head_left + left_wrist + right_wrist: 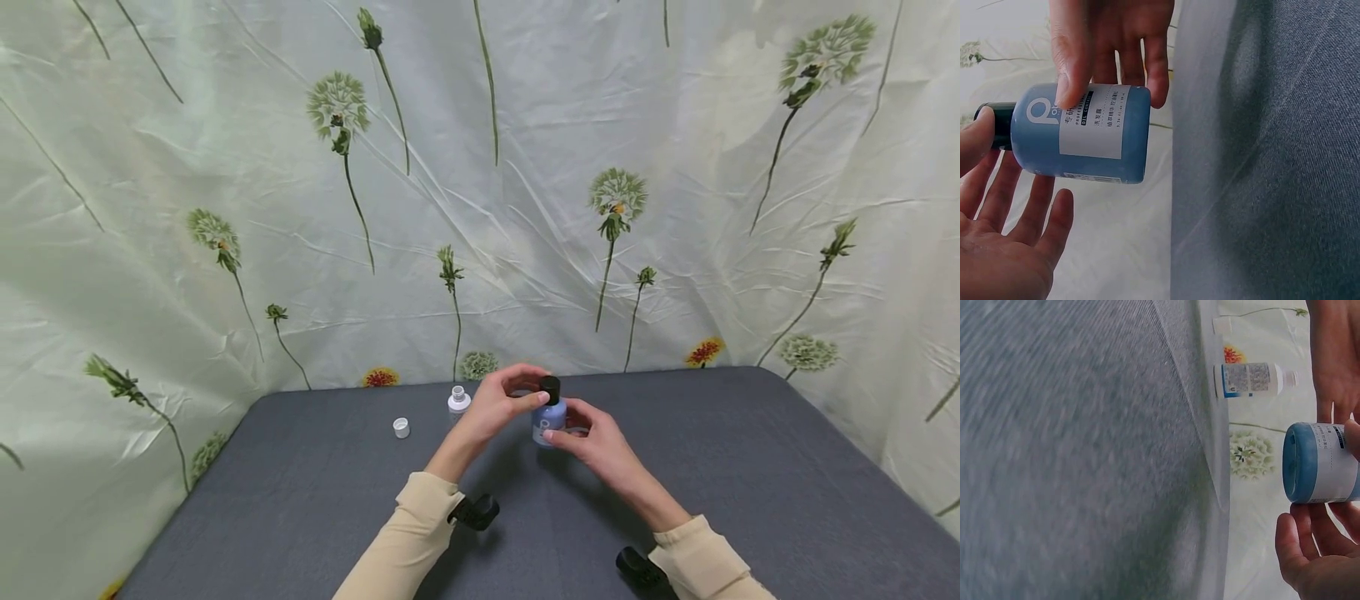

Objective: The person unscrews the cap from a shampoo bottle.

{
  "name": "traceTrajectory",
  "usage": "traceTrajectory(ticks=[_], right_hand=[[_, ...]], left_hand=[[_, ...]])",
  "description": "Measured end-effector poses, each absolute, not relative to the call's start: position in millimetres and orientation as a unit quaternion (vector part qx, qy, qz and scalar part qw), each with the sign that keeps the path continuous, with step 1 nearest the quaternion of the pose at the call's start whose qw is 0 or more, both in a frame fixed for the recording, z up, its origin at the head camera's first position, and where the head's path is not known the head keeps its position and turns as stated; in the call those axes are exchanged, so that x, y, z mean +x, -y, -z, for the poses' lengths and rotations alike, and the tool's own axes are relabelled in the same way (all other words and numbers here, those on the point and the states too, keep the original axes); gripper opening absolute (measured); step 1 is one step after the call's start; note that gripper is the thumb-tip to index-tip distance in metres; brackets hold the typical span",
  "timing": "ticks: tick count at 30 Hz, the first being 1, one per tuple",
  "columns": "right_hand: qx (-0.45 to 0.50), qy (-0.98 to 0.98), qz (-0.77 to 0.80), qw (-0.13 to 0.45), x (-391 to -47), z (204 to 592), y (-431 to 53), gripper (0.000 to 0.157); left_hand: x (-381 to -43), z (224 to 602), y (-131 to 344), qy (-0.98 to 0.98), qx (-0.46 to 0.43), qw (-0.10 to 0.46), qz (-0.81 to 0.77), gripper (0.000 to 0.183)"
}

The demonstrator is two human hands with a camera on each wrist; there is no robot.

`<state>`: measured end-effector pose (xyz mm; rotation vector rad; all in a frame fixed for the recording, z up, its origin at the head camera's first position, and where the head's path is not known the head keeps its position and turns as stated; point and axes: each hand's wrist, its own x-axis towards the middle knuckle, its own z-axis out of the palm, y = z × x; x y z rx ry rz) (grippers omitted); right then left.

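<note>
Above the table, a small blue shampoo bottle (549, 423) with a white label is held upright between both hands. My left hand (498, 402) pinches its black cap (551, 388) between thumb and fingers. From the other side, my right hand (597, 437) grips the blue body, its thumb across the front. In the left wrist view, the thumb lies on the label of the bottle (1104, 134), and the black cap (1001, 125) is on the neck. The right wrist view shows the bottle's base (1299, 464) raised off the tabletop.
An uncapped white bottle (459, 401) stands near the table's back edge, left of my hands, partly behind the left one. A small white cap (401, 427) lies left of it. The dark grey tabletop (315, 500) ends at a flower-printed curtain (510, 233).
</note>
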<state>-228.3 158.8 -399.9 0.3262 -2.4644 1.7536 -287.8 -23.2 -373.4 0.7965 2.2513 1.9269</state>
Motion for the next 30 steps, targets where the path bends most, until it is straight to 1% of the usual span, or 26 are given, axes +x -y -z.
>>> traceTrajectory(ticks=[7,18,24,30], right_hand=[[0.115,0.809,-0.574,0.051,-223,398,-152,0.050],[0.101,0.809,-0.577,0.043,-213,399,-145,0.051],[0.098,0.808,-0.578,0.051,-206,396,-142,0.050],[0.084,0.811,-0.578,0.042,-198,395,-140,0.050]], left_hand=[[-280,374,31,-0.726,0.254,0.039,-0.638,0.033],[-268,376,42,-0.733,0.272,0.030,-0.623,0.030],[-260,376,45,-0.733,0.275,0.027,-0.622,0.031],[-252,377,47,-0.736,0.276,0.029,-0.617,0.030]])
